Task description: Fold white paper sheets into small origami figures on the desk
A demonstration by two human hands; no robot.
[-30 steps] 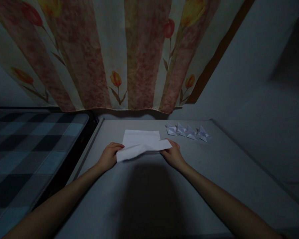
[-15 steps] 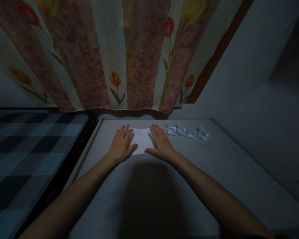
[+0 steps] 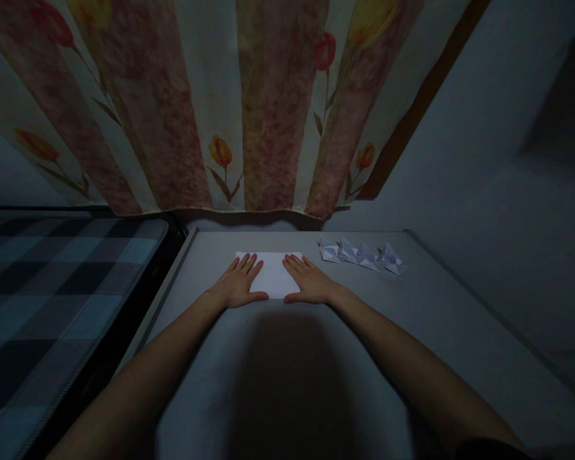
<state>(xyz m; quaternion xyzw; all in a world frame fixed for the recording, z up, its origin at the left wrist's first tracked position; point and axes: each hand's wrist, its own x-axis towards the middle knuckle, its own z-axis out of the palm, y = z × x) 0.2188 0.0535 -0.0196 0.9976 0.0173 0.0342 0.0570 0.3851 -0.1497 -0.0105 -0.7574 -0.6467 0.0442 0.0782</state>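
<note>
A white sheet of paper (image 3: pixel 274 273) lies flat on the pale table, its long sides running left to right. My left hand (image 3: pixel 239 281) rests on its left part with the fingers spread and the thumb along the near edge. Mirroring it, my right hand (image 3: pixel 309 281) presses on the right part, fingers stretched out and thumb at the near edge. The middle of the sheet shows between the two hands, while its side edges are partly hidden under them.
Several folded white paper figures (image 3: pixel 360 254) stand in a row at the table's back right. A checked mattress (image 3: pixel 67 287) lies to the left, past a dark gap. Behind the table (image 3: pixel 196 383) hangs a striped tulip curtain (image 3: pixel 220 108); a wall (image 3: pixel 483 191) rises on the right.
Both hands have drawn slightly nearer to me, and their thumbs now lie along the paper's near edge. More of the sheet's far edge shows, and it looks straighter and flatter.
</note>
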